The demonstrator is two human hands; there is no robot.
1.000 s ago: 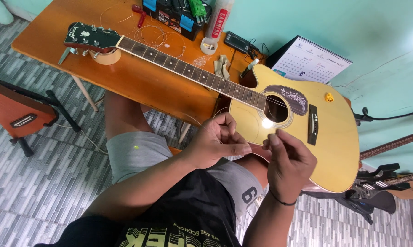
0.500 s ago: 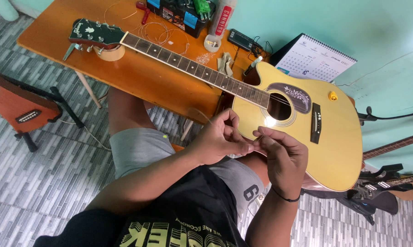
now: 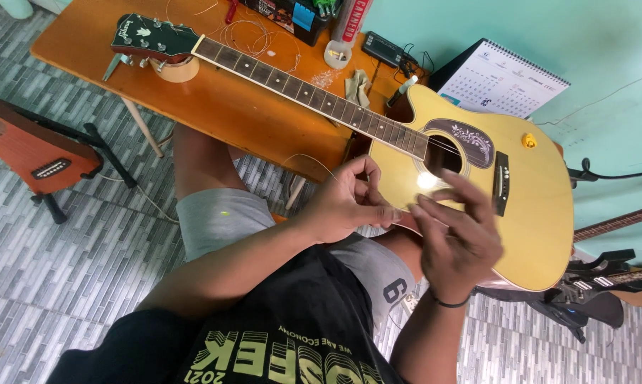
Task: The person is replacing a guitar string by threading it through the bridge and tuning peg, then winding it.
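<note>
At the far left of the frame a reddish-brown guitar sits on a black stand over the grey tiled floor. In the upper left, the dark headstock of the yellow guitar rests on a roll of tape on the orange table. Its neck runs down toward the right across the table, past loose coils of wire near the top edge.

Below the table, in the middle of the frame, are my bare knee and grey shorts. Just right of centre my left hand is curled, thumb and fingertips pinched together on a thin guitar string that arcs up and left from the fingers; the string is so fine I can only follow part of it. Close beside it, my right hand hangs with fingers spread and loose, a dark band at the wrist. It is blurred, and I cannot tell whether it grips anything or touches the string.

Both hands are in front of the lower edge of the yellow guitar body, which fills the right of the frame, with its sound hole and black bridge. Above it, upper right, a white desk calendar leans on the teal wall. At the lower right edge more guitars show in part.
</note>
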